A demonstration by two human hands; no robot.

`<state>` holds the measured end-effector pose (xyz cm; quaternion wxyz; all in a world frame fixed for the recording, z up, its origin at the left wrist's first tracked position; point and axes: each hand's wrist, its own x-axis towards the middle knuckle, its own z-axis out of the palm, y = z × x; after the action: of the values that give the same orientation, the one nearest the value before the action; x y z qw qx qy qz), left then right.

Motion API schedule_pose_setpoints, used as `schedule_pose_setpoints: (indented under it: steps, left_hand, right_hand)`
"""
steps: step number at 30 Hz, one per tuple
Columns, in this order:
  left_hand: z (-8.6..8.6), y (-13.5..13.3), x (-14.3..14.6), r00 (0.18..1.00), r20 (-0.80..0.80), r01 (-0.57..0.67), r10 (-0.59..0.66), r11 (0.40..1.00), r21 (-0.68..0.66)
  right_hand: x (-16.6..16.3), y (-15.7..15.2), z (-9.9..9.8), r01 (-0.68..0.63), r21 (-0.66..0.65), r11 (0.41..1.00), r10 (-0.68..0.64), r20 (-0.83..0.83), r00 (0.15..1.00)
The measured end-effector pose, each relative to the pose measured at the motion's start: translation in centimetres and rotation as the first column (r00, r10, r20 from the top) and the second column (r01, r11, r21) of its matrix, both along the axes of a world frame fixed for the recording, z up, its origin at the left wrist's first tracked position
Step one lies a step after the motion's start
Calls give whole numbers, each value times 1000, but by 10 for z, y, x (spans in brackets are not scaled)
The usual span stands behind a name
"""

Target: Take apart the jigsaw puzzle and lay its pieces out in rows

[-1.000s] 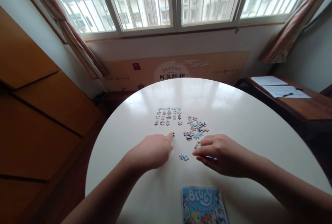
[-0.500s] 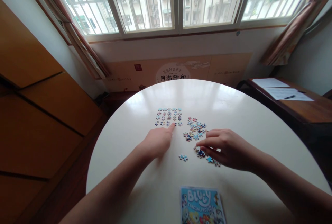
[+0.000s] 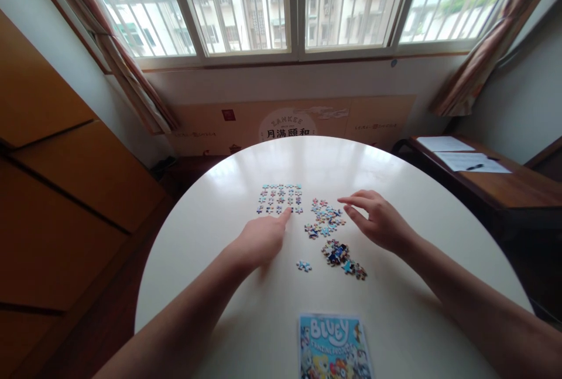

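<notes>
My left hand (image 3: 262, 241) reaches over the white round table with its index finger stretched out. The fingertip rests at a jigsaw piece in the front row of small puzzle pieces (image 3: 281, 192), which lie in neat spaced rows. My right hand (image 3: 378, 218) hovers to the right of a loose heap of puzzle pieces (image 3: 325, 214), thumb and fingers apart, with nothing visible in them. Nearer to me lie a second, darker heap of pieces (image 3: 337, 252) and a few light blue pieces (image 3: 304, 265) off to its left.
A blue "Bluey" picture sheet or box (image 3: 334, 347) lies at the near side of the white table (image 3: 197, 221). A wooden side table (image 3: 522, 183) with papers (image 3: 472, 162) and a pen stands at the right. Wooden cabinets (image 3: 52, 209) line the left, below a barred window.
My right hand has moved away from the nearer heap, up beside the farther heap, and its fingers have spread. My left finger stays at the front row. The view has shifted slightly.
</notes>
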<state>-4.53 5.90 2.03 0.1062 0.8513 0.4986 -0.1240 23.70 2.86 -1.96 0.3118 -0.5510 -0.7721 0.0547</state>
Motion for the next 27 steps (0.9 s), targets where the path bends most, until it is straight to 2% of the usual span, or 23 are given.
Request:
schedule_pose_setpoints:
  steps: [2,5,9,14,18,22,27]
  left_hand:
    - [-4,2,-2,1000,5,4,-4,1000,10]
    - [-8,4,-4,1000,11,11,-11,1000,21]
    - [-6,3,-2,1000,13,20,-20,999,40]
    - [2,-6,7,991,79,103,-112,989,107]
    - [5,-12,14,975,114,179,-189,979,97]
    - [6,-14,16,973,131,182,-192,980,82]
    - [8,-15,15,964,159,204,-212,977,65]
  right_hand:
    - [0,7,-9,15,-40,999,-14,24,1000]
    - [-3,14,-21,48,-172,984,-33,86,996]
    - [-8,19,-29,62,-295,953,-12,167,986]
    - [-13,21,-29,36,-290,956,15,173,985]
    - [-13,25,-29,66,-278,958,-16,178,984]
    - [-9,29,-33,137,-258,956,-100,153,983]
    - [-6,29,-34,65,-256,964,-35,119,992]
